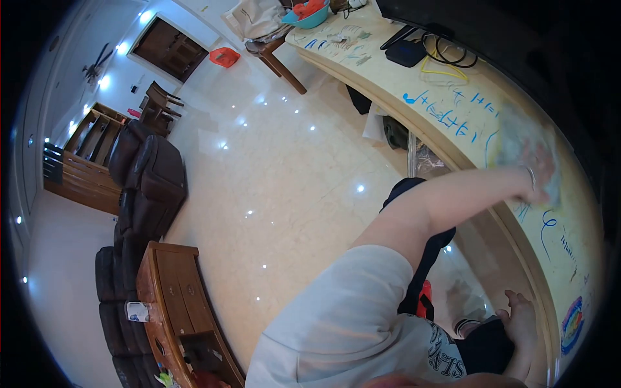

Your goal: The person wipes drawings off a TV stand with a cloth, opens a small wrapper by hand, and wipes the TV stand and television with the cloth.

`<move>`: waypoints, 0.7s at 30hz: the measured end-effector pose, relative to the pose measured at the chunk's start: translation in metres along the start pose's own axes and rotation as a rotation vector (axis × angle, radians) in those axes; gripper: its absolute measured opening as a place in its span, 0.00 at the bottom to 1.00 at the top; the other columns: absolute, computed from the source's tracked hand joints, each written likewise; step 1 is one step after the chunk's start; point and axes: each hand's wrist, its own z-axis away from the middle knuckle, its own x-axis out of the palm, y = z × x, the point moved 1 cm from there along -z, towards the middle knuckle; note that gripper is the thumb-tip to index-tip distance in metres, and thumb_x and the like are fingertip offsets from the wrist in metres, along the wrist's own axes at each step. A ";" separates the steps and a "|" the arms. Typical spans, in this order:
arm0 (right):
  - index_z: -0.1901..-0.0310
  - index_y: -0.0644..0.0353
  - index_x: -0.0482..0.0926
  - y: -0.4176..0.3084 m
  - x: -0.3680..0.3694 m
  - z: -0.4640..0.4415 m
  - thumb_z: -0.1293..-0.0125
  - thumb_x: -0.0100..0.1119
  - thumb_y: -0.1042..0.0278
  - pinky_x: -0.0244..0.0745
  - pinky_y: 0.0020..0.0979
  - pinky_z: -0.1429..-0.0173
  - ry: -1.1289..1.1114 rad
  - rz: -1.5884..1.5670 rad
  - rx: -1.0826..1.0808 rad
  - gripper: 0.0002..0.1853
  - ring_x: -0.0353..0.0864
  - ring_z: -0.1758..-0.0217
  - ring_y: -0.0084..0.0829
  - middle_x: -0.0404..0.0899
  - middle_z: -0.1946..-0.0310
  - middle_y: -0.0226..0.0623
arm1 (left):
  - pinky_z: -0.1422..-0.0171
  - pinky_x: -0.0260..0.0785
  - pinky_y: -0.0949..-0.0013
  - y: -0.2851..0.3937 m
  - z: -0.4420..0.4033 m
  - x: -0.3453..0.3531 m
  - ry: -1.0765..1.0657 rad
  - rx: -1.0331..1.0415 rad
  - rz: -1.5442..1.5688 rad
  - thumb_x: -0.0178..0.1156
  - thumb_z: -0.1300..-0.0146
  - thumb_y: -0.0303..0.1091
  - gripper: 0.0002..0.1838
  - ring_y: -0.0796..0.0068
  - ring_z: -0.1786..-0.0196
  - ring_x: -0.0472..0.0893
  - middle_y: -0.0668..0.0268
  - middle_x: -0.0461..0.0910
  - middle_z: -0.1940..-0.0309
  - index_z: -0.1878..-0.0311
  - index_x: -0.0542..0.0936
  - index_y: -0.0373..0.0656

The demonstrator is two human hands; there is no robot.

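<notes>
My left hand (540, 171), blurred by motion, is pressed on a pale, wrinkled cloth (517, 139) on the cream desktop (414, 71). Blue pen marks (453, 123) lie beside the cloth, and another blue scrawl (548, 226) is on its near side. A thin band circles my left wrist. Close to the desk's front edge, my right hand (519, 317) rests near my dark-clothed leg, its fingers apart and nothing in them. A multicoloured drawing (572, 324) is on the desktop to its right.
A dark screen (491, 39) stands along the desk's back, with a black box (406, 53) and cables before it. A turquoise bowl (310, 18) sits at the far end. Beyond are a wooden chair (278, 64), dark sofas (155, 174) and a wooden cabinet (171, 278).
</notes>
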 end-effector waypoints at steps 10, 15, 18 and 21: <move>0.45 0.63 0.75 -0.009 -0.007 -0.014 0.49 0.69 0.69 0.70 0.45 0.44 0.016 0.032 -0.008 0.27 0.77 0.51 0.51 0.78 0.56 0.52 | 0.22 0.25 0.40 0.035 -0.009 0.034 0.016 0.251 0.122 0.44 0.36 0.66 0.41 0.56 0.20 0.38 0.64 0.45 0.22 0.25 0.56 0.56; 0.46 0.64 0.75 -0.013 -0.008 -0.023 0.50 0.70 0.71 0.70 0.45 0.45 0.039 0.008 -0.052 0.27 0.77 0.52 0.51 0.78 0.57 0.52 | 0.21 0.27 0.47 -0.054 0.018 0.003 0.059 -0.011 0.073 0.43 0.36 0.66 0.41 0.56 0.20 0.40 0.63 0.45 0.22 0.24 0.55 0.56; 0.46 0.64 0.76 -0.015 -0.011 -0.025 0.51 0.70 0.72 0.71 0.44 0.46 0.017 0.014 -0.057 0.28 0.77 0.53 0.51 0.78 0.57 0.52 | 0.21 0.28 0.48 -0.125 0.043 -0.007 0.112 -0.246 0.006 0.41 0.36 0.66 0.41 0.56 0.20 0.40 0.62 0.44 0.22 0.24 0.54 0.55; 0.46 0.65 0.76 -0.016 -0.010 -0.023 0.51 0.70 0.73 0.71 0.44 0.47 -0.004 0.009 -0.045 0.28 0.77 0.52 0.52 0.78 0.57 0.51 | 0.21 0.28 0.46 -0.168 0.083 -0.029 0.139 -0.455 0.062 0.41 0.35 0.65 0.41 0.55 0.20 0.40 0.61 0.43 0.22 0.23 0.52 0.53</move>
